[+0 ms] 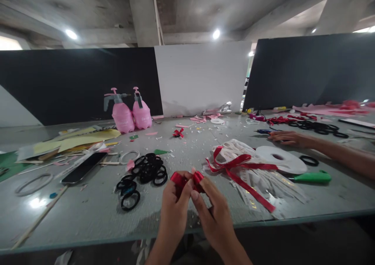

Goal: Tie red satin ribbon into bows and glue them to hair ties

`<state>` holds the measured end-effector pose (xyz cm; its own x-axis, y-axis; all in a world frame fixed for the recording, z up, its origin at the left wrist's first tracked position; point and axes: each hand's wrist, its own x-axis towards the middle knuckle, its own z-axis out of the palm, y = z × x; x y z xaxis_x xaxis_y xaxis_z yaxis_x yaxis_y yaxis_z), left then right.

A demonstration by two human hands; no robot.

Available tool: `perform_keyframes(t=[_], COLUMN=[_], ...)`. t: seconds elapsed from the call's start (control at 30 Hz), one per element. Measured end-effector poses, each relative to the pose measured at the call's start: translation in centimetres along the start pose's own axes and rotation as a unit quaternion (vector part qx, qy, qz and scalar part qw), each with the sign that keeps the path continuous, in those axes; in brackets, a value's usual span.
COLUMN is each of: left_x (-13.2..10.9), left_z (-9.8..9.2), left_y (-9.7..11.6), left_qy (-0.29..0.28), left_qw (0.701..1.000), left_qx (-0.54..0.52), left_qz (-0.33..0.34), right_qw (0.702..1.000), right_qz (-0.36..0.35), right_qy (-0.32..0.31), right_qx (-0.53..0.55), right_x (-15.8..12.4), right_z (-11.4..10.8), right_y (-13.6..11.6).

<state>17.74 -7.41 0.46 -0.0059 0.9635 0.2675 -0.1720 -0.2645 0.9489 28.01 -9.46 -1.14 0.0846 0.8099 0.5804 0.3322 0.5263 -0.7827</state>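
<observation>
My left hand [175, 202] and my right hand [213, 207] meet above the table's front edge, fingertips pinched together. Between them is a shiny red ribbon [198, 176], looped up on both sides like a bow; its middle is hidden by my fingers. To the left lies a pile of black hair ties [148, 169]. On the right, loose red ribbon strips [252, 187] rest over a bundle of white ribbons [281, 189]. Farther back sits a small red bow [178, 133] on a dark band.
Another person's hand [288, 138] lies on the table at right, near a dark blue tool [265, 131]. A white ribbon roll [288, 159], a green-handled tool [312, 177], a phone [84, 168] and pink spray bottles [123, 116] stand or lie around. Scraps litter the table [96, 214].
</observation>
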Motion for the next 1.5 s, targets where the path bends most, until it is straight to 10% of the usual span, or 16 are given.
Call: perform_keyframes(t=[0.5,0.93,1.27,1.5], left_x=[-1.2,-2.2,-2.4,-2.8], left_z=[-1.4,-1.1,-1.3,-1.2], left_y=[0.5,1.8,2.2,3.6], left_qy=[-0.091,-0.101,-0.100,-0.097], left_qw=[0.992,0.956,0.984,0.985], left_qx=[0.085,-0.269,-0.124,-0.123], left_qz=[0.003,-0.062,-0.079,-0.078], right_qw=[0.931,0.775,0.896,0.915], right_qz=[0.170,0.213,0.160,0.169], right_qy=[0.022,0.058,0.008,-0.007], right_qx=[0.323,0.592,0.415,0.367], right_x=[0.5,0.1,-0.3,0.0], right_z=[-0.8,-0.3,-0.9,-0.5], right_y=[0.1,-2.7,-1.3,-2.0])
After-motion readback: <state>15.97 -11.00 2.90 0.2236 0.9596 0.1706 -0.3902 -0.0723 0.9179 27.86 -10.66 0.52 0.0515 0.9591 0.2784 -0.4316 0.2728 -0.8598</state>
